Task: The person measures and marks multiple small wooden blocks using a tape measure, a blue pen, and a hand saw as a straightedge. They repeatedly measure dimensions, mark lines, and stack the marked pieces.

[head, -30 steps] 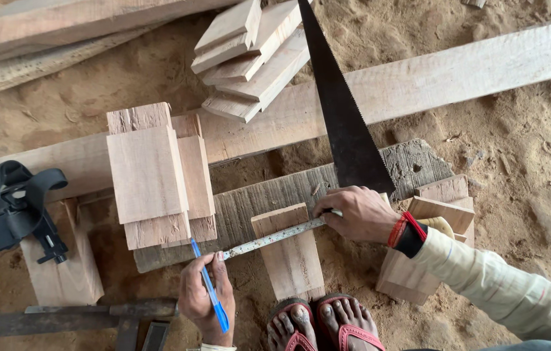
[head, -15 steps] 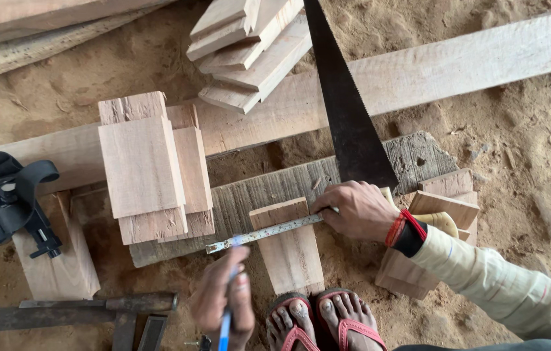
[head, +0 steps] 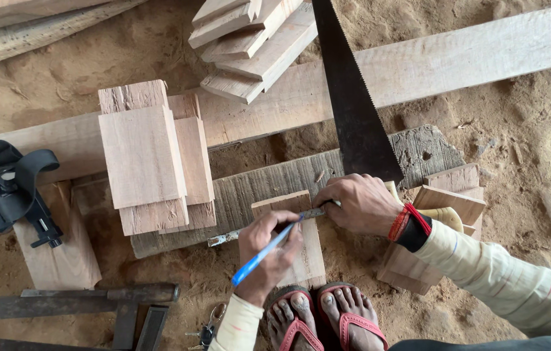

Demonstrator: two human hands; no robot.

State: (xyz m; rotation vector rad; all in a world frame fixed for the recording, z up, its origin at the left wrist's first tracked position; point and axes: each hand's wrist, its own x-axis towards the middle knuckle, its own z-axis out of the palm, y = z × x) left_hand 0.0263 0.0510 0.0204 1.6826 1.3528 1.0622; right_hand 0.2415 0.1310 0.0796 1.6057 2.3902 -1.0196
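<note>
While the left hand (head: 269, 250) grips a blue pen (head: 264, 253) closed-fisted at lower centre, the right hand (head: 360, 203) presses flat on a metal ruler (head: 249, 230) across a small wood block (head: 292, 237) — fingers curled. Risk: ruler slipping on sawdust, skewing the mark; saw (head: 353, 110) teeth near knuckles.

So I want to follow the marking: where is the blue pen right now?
In the head view, low and centre: the left hand holds the blue pen, tip at the metal ruler on the small wood block.
</note>
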